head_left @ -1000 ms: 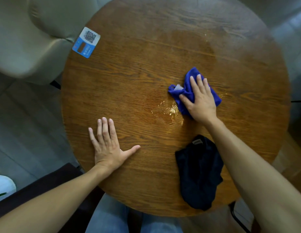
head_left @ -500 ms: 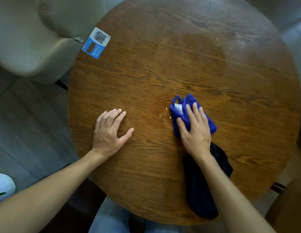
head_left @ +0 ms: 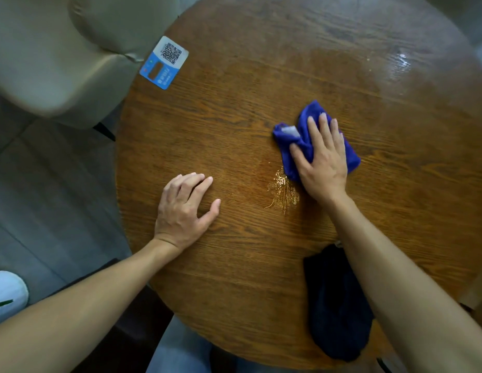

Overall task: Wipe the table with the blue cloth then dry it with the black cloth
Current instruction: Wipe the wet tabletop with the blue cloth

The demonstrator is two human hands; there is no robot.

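A round wooden table (head_left: pixel 234 109) fills the view. My right hand (head_left: pixel 322 160) presses flat on a crumpled blue cloth (head_left: pixel 307 130) right of the table's centre, with its fingers spread over the fabric. A small shiny wet patch (head_left: pixel 284 193) lies just in front of the cloth. My left hand (head_left: pixel 184 208) rests palm down on the bare wood to the left, fingers slightly curled, holding nothing. A black cloth (head_left: pixel 336 305) lies bunched at the near right edge, partly hidden under my right forearm.
A blue and white QR-code card (head_left: pixel 164 61) sits at the table's far left edge. A beige padded chair (head_left: pixel 59 55) stands beyond that edge. Grey floor shows at left, with a white shoe (head_left: pixel 5 292) at the lower left.
My right hand has pushed the blue cloth away from me and slightly right, uncovering the wet patch. My left hand has stayed on the table, fingers drawn a bit closer.
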